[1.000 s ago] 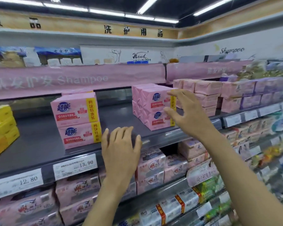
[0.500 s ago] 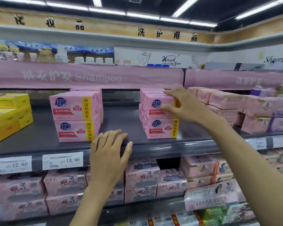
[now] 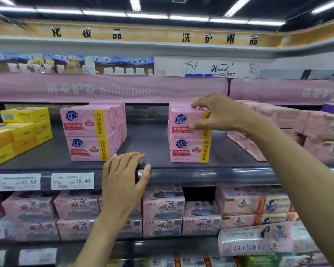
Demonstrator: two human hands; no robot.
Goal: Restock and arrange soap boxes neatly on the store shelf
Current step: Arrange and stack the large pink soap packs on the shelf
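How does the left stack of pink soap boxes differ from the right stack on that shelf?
The left stack of pink soap boxes stands untouched; the right stack of pink soap boxes has its top box pinched by the right hand. The left stack sits above the 13.90 price tag; no tag shows under the right stack. Both are two boxes high, with blue logos and yellow strips.

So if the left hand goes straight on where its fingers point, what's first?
Looks free: left hand points into the shelf gap between left stack and right stack. Probably the back wall first; depth unclear.
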